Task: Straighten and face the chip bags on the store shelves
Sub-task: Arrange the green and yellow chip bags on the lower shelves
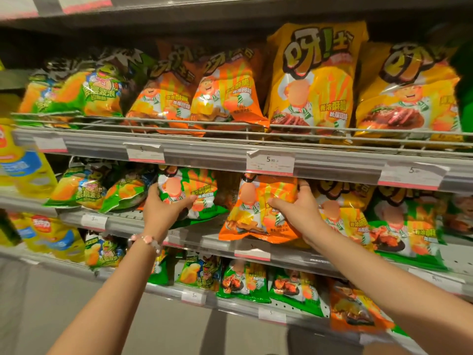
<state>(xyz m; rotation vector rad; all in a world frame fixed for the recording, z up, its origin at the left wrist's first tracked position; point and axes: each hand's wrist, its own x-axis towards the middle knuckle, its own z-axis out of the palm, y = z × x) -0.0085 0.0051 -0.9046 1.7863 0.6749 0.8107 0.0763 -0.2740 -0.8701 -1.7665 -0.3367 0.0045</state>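
On the middle shelf, my left hand (pixel 163 207) grips a green chip bag (pixel 194 190) from its lower left, thumb across the front. The bag leans to the left. To its right, my right hand (pixel 297 208) holds an orange chip bag (pixel 256 213) by its right side, fingers curled over its front. That bag hangs partly over the shelf's front edge (pixel 252 253). More orange and green bags (pixel 399 221) stand to the right of it.
The shelf above (pixel 230 152) carries green, orange and yellow bags behind a wire rail, with price tags (pixel 270 162) along its front. Yellow bags (pixel 48 237) sit at the far left. The lower shelf (pixel 245 307) holds several smaller green and orange bags.
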